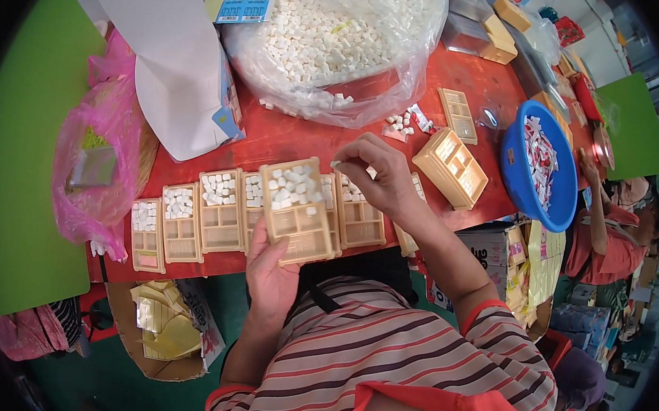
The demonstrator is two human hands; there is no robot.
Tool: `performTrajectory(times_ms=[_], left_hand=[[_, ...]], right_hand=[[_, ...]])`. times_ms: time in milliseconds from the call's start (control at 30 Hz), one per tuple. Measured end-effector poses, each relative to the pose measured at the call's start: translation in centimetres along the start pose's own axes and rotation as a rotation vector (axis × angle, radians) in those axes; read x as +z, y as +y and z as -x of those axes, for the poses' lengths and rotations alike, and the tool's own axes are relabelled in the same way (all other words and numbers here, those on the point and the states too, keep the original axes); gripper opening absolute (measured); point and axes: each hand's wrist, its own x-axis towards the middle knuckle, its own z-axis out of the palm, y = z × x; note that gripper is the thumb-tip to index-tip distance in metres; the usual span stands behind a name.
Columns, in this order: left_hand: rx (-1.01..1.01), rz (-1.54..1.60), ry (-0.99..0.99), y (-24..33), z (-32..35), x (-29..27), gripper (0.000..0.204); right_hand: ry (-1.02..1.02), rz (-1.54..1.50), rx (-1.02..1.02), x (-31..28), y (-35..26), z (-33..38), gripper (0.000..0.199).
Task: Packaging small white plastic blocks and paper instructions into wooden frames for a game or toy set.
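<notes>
My left hand (271,274) grips a beige compartment tray (302,243) by its lower edge, thumb on the front. Small white cubes (295,185) fill its upper section, and one lies in a lower compartment. Just right of the tray's top corner, my right hand (383,175) is closed in a pinch on a small white cube (335,165). Behind the held tray, a row of similar trays (222,238) lies along the table's near edge, white cubes in their upper sections. Part of that row is hidden by the held tray and my right arm.
A large clear plastic bag (387,95) of white cubes sits at the back. To the right are stacked trays (433,167) and a blue basin (510,153) of red-and-white packets. A pink bag (71,180) lies left. Another person's arm (596,201) shows far right.
</notes>
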Motion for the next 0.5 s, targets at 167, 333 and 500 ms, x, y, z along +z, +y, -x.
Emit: performTrajectory(times_ms=[167, 333, 500], left_hand=[[0.088, -0.051, 0.060, 2.4, 1.8, -2.3, 0.051], [0.170, -0.092, 0.152, 3.1, 2.7, -3.1, 0.050], [0.166, -0.081, 0.157, 2.8, 2.9, -2.9, 0.049]], right_hand=[[-0.067, 0.142, 0.040, 1.3, 1.6, 2.1, 0.010], [-0.114, 0.172, 0.032, 3.2, 2.0, 2.5, 0.011], [-0.129, 0.357, -0.163, 4.9, 3.1, 3.2, 0.012]])
